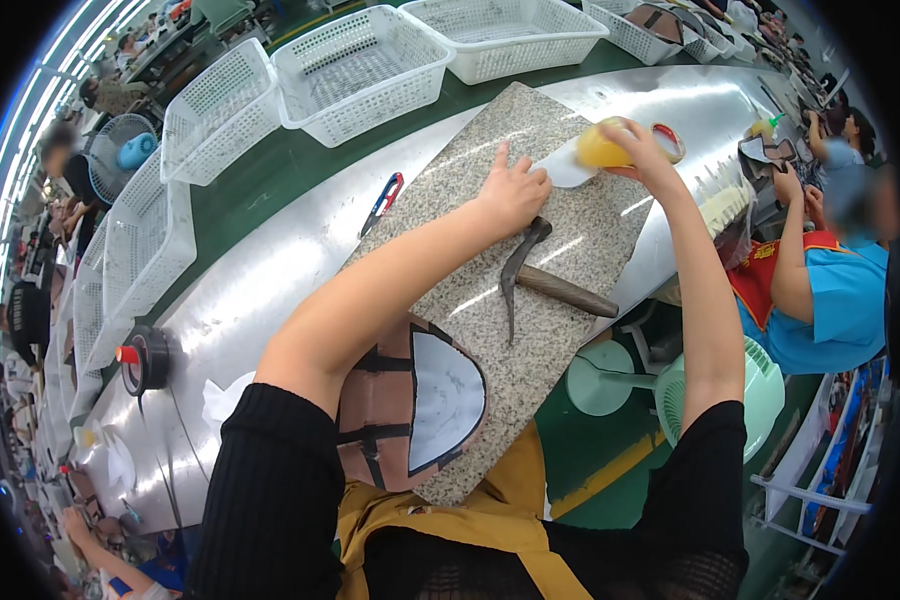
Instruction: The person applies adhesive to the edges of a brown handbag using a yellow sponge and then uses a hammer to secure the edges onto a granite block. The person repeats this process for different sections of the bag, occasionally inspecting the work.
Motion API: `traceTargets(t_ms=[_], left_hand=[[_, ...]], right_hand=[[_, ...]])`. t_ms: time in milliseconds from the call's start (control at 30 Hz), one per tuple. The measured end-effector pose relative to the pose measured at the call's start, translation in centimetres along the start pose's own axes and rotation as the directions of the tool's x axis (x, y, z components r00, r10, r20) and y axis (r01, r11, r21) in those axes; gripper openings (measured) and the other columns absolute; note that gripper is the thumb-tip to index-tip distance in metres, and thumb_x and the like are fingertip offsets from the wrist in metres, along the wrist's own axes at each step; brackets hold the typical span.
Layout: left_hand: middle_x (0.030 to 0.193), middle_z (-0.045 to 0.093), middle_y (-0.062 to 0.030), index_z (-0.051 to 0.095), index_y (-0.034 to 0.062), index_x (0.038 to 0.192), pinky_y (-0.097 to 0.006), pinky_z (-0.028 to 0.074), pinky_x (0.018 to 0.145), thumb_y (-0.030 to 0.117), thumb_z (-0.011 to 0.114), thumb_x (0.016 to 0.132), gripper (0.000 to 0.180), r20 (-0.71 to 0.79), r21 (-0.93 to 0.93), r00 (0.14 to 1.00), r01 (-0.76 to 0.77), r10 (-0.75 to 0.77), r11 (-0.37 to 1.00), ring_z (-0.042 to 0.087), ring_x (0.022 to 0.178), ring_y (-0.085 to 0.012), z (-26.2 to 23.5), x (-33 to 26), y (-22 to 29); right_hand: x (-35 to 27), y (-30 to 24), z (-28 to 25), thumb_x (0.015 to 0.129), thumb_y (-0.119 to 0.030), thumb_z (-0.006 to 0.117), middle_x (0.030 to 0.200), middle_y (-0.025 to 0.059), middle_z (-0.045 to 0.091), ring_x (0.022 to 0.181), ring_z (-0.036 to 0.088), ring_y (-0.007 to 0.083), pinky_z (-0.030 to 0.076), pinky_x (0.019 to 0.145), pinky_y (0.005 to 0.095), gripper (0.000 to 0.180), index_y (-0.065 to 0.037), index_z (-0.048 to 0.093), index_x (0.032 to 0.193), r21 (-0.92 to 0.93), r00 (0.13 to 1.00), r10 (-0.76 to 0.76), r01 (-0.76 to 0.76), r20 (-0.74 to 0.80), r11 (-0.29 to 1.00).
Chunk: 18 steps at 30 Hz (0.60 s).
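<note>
Left hand (pixel 513 192): palm down, fingers spread flat on the granite slab (pixel 530 330), forearm bare, black sleeve above. Right hand (pixel 642 150): past the slab's far right corner, fingers curled closed, arm extended.

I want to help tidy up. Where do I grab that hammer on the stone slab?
Take the hammer by its brown wooden handle, coming from the right, where the handle's free end points. The dark curved metal head lies beside the left hand, so that end is crowded and pointed.
</note>
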<state>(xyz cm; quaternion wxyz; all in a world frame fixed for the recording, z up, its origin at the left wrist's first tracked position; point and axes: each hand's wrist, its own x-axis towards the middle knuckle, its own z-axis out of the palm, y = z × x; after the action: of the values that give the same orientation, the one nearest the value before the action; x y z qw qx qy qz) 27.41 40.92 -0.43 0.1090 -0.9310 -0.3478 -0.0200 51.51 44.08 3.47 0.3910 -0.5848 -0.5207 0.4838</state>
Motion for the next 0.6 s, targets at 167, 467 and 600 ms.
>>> traceTargets(t_ms=[167, 467, 600], left_hand=[[0.124, 0.054, -0.0048, 0.053, 0.0057, 0.12, -0.052, 0.032, 0.105, 0.008, 0.048, 0.085, 0.035, 0.128, -0.055, 0.992, 0.017, -0.01, 0.998, 0.05, 0.116, -0.0256, -1.5, 0.8, 0.2], [0.12, 0.061, -0.0106, 0.064, 0.0103, 0.112, -0.038, 0.046, 0.092, 0.028, 0.056, 0.091, 0.029, 0.204, -0.4, 0.979, 0.07, 0.015, 0.914, 0.058, 0.109, -0.0272, -11.7, -11.5, -5.4], [0.105, 0.068, -0.0073, 0.071, 0.0105, 0.101, -0.034, 0.045, 0.09, 0.04, 0.065, 0.084, 0.035, 0.442, -0.633, 0.894, 0.257, 0.069, 0.73, 0.061, 0.101, -0.0238, -16.1, -22.0, -3.8]], right_hand=[[-3.6, 3.4, -6.6, 0.093, -0.036, 0.056, 0.12, 0.0123, 0.057, 0.113, 0.055, 0.0248, 0.049, 0.094, 0.0401, 0.045, -0.006, 0.049, 0.126, 0.682, 0.975, -0.059, 0.193, -0.215, 0.706], [-19.1, 0.5, -0.4, 0.098, -0.033, 0.047, 0.138, 0.017, 0.043, 0.125, 0.045, 0.0313, 0.04, 0.105, 0.0431, 0.053, 0.001, 0.036, 0.137, 0.736, 0.996, -0.056, 0.091, -0.073, 0.671], [-22.9, 1.4, 3.1, 0.097, -0.04, 0.045, 0.135, 0.0069, 0.047, 0.123, 0.047, 0.0207, 0.042, 0.1, 0.0389, 0.057, -0.01, 0.032, 0.144, 0.595, 0.982, -0.162, 0.071, 0.1, 0.801]])
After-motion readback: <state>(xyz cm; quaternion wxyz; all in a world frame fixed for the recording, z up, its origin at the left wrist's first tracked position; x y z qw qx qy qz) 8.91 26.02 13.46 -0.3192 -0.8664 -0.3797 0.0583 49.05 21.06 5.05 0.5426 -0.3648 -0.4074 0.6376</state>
